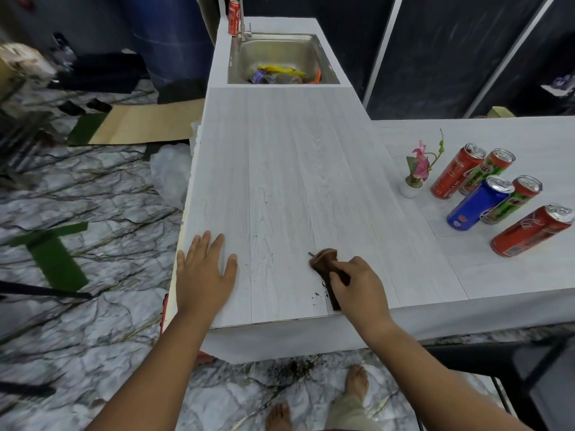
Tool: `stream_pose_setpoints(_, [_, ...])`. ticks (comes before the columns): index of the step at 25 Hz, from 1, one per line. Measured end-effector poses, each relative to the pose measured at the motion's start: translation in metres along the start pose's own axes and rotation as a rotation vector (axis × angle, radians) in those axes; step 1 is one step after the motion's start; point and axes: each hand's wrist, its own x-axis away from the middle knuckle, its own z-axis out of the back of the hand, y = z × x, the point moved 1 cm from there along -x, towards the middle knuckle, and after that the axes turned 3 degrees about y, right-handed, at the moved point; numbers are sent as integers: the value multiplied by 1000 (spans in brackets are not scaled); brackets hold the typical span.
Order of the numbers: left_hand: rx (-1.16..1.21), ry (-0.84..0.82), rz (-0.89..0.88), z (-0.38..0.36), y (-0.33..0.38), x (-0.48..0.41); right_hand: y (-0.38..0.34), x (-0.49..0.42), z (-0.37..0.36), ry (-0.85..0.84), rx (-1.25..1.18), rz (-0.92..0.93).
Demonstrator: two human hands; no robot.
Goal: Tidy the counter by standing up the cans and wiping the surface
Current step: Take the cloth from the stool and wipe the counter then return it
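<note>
Your right hand (354, 281) is clamping the brown cloth (326, 265) on the surface (280, 166); the dark crumbs (317, 295) are lying just left of it. Your left hand (203, 272) is resting flat, fingers apart.

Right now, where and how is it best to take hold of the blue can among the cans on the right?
Probably grip the blue can around its upper body, just under the rim, coming from the flower-pot side. It stands upright; a green can sits close against its other side, so fingers fit poorly there. The left hand is flat on the counter and free; the right hand holds the cloth.
</note>
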Motion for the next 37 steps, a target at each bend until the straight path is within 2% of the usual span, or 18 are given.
stream_pose_setpoints(4, [-103,74,-99,9,-14,-18,-18,-41,-4,-51,-99,37])
stream_pose_setpoints(6, [-88,88,-79,14,-26,-31,-34,-79,-5,-58,-94,86])
stream_pose_setpoints(8, [-61,73,-20,12,-31,-36,-54,-125,-10,-67,-60,128])
stream_pose_setpoints(12, [-30,84,-22,7,-32,-38,-101,-220,-33,-86,47,209])
stream_pose_setpoints(16, [-36,71,5,6,-36,-40,-134,-260,-70,-260,173,324])
stream_pose_setpoints(20, [-53,64,3,2,-38,-41,-131,-236,-94,-360,227,474])
stream_pose_setpoints(29, [-64,61,-2,2,-38,-41,-86,-92,-66,-458,20,728])
stream_pose_setpoints(33, [-58,67,-11,4,-36,-38,-74,-41,-56,-517,26,711])
stream_pose_setpoints(35, [-52,49,9,6,-35,-36,-77,-42,-52,-568,0,678])
stream_pose_setpoints(37, [-24,36,22,8,-33,-30,-89,-57,-48,-545,-79,627])
